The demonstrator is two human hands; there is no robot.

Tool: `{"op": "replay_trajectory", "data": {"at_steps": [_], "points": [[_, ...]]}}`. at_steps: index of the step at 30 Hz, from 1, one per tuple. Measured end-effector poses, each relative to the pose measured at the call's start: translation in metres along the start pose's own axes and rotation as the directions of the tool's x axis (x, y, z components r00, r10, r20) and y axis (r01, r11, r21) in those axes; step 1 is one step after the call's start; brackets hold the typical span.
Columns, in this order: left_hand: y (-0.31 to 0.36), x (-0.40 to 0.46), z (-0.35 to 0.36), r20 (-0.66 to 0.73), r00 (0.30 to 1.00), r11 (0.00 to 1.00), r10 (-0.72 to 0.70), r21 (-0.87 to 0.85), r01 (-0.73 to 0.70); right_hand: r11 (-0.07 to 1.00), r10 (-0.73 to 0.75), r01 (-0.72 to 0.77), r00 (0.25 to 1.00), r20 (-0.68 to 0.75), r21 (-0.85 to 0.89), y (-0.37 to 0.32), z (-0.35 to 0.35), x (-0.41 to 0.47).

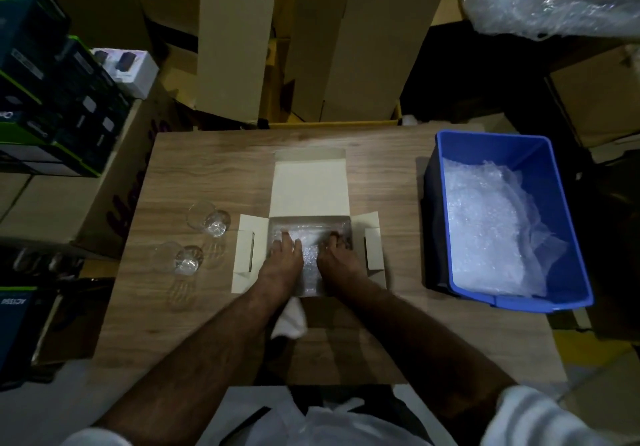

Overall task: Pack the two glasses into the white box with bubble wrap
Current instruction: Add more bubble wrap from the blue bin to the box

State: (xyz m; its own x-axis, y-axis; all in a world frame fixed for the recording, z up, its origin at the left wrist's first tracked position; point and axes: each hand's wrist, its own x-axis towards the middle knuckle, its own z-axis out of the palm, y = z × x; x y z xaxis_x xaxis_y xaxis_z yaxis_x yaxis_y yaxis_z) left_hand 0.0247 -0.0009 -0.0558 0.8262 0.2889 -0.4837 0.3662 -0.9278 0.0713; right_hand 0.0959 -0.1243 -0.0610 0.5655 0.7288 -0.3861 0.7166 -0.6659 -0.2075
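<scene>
Two glasses, one farther from me and one nearer, stand on the bench just left of the white box, well apart from it. My left hand and right hand lie flat and spread inside that box, pressing bubble wrap against what seems its floor, gripping nothing. Right of the box, a blue bin holds more wrap.

Blue bin right on wooden table; cardboard boxes behind.
</scene>
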Motion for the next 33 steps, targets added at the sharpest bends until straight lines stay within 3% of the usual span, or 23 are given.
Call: {"op": "replay_trajectory", "data": {"at_steps": [5, 9, 13, 17, 20, 23, 27, 30, 33], "points": [[-0.003, -0.017, -0.015, -0.135, 0.983, 0.988, 0.126, -0.074, -0.137, 0.991, -0.130, 0.129, 0.986, -0.105, -0.021, 0.009, -0.016, -0.016], [0.001, -0.036, -0.031, -0.240, 0.955, 0.977, 0.175, -0.076, -0.198, 0.985, -0.163, 0.172, 0.931, -0.326, -0.001, 0.031, -0.027, -0.035], [0.027, -0.041, -0.046, -0.312, 0.927, 0.968, 0.210, -0.069, -0.243, 0.992, -0.067, 0.110, 0.869, -0.491, 0.060, 0.063, -0.053, -0.067], [0.085, -0.039, -0.065, -0.450, 0.862, 0.945, 0.235, -0.100, -0.310, 0.994, 0.090, -0.040, 0.806, -0.585, 0.099, 0.107, -0.065, -0.105], [0.135, -0.028, -0.074, -0.479, 0.847, 0.928, 0.232, -0.153, -0.340, 0.980, 0.197, -0.127, 0.751, -0.630, 0.154, 0.142, -0.067, -0.131], [0.181, -0.017, -0.074, -0.515, 0.785, 0.883, 0.344, -0.105, -0.456, 0.971, 0.240, -0.170, 0.724, -0.647, 0.169, 0.182, -0.063, -0.154], [0.227, 0.003, -0.068, -0.451, 0.787, 0.833, 0.420, -0.151, -0.532, 0.949, 0.315, -0.255, 0.786, -0.533, 0.185, 0.226, -0.058, -0.172], [0.248, 0.022, -0.066, -0.383, 0.823, 0.864, 0.420, -0.108, -0.492, 0.939, 0.335, -0.308, 0.916, -0.220, 0.151, 0.254, -0.055, -0.174], [0.254, 0.032, -0.060, -0.285, 0.891, 0.911, 0.354, -0.111, -0.398, 0.937, 0.326, -0.330, 0.944, 0.055, 0.113, 0.271, -0.055, -0.163]]}}
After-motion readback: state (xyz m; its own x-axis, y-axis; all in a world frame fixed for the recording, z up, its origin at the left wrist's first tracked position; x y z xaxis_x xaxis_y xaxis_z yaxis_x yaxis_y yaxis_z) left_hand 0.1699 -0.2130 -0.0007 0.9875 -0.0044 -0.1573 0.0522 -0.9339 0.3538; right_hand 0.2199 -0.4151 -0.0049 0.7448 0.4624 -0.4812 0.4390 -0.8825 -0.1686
